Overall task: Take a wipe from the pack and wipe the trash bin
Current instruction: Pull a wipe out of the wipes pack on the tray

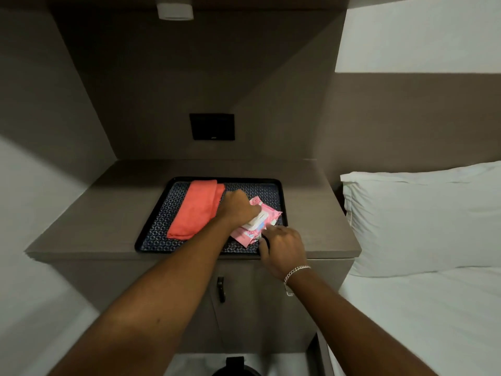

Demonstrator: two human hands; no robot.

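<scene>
A pink wipe pack with a white flip lid lies on a dark patterned tray on the bedside cabinet. My left hand presses down on the pack, fingers curled over its white lid. Just below the pack, my right hand has its fingertips pinched at the pack's near edge, where a bit of white shows. Whether that is a wipe, I cannot tell. The top of a black trash bin shows at the bottom edge, on the floor in front of the cabinet.
A folded coral cloth lies on the tray's left half. The cabinet has a door with a black handle. A bed with a white pillow stands close on the right. A black wall panel sits above.
</scene>
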